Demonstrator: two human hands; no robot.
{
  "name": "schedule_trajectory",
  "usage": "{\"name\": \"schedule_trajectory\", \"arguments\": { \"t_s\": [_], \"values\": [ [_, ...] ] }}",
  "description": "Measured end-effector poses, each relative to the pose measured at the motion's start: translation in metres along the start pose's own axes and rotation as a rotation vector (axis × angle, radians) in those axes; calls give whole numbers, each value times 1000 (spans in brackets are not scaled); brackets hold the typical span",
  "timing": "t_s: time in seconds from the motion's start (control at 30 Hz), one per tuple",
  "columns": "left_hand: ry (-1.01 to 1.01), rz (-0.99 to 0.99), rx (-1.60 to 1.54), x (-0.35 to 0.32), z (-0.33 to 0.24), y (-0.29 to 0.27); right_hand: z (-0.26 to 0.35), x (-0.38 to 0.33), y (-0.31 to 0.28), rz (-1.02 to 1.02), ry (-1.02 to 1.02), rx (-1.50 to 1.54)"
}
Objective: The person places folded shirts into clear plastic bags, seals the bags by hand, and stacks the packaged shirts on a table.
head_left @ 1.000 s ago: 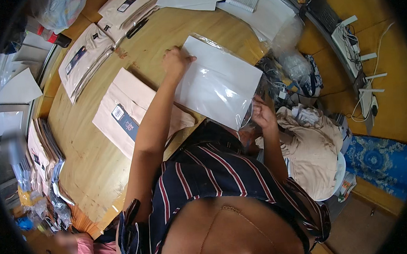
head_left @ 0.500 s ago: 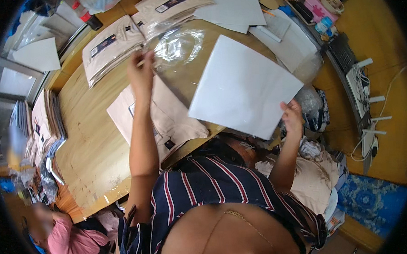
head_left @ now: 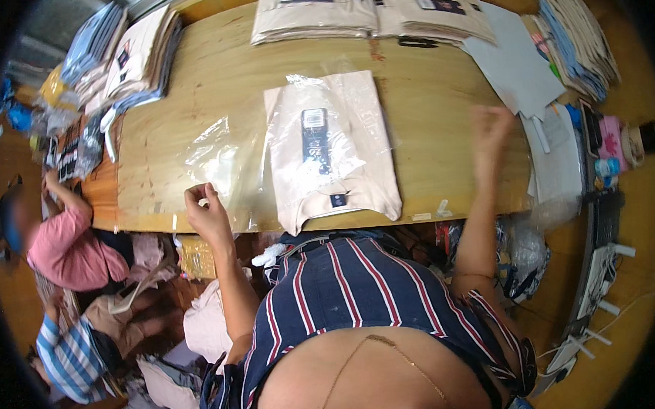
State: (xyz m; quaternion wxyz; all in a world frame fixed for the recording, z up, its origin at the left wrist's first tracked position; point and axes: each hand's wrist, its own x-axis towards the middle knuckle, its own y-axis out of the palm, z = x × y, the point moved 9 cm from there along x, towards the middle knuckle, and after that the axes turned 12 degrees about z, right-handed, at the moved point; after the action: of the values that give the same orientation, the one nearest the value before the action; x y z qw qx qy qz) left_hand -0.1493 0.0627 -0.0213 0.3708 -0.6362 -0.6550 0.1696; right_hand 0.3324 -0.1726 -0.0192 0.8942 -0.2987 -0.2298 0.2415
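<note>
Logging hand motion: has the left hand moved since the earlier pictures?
Yes: the left hand has moved toward the near edge of the table.

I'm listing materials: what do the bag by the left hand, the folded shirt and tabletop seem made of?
Clear bag: thin, glossy plastic film, by its transparency and crinkled glints. Folded pale shirt: matte fabric, perhaps cotton, by its soft creases. Tabletop: wood or a wood-look laminate, slightly shiny, by its streaky brownish surface.

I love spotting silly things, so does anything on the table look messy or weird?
Yes, a little. Wrinkled clear plastic sprawls across the folded shirt and past its left side, instead of lying neat. Also, reddish marks on the wooden table look like stains or wear.
</note>
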Motion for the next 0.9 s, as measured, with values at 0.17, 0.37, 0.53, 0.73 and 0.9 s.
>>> {"name": "schedule_trajectory", "arguments": {
  "t_s": [0.17, 0.37, 0.53, 0.73, 0.9],
  "values": [
    [88, -207, 639, -12, -37, -12, 159, -88, 145, 451, -488, -154],
    [629, 571, 140, 3, -112, 107, 147, -88, 185, 649, -250, 388],
    [840, 805, 352, -22, -127, 157, 126, -102, 186, 710, 68, 1029],
    [829, 799, 418, 6, -139, 187, 161, -100, 146, 359, -389, 51],
    [683, 692, 245, 85, -156, 229, 116, -76, 155, 333, -64, 225]
  ]
}}
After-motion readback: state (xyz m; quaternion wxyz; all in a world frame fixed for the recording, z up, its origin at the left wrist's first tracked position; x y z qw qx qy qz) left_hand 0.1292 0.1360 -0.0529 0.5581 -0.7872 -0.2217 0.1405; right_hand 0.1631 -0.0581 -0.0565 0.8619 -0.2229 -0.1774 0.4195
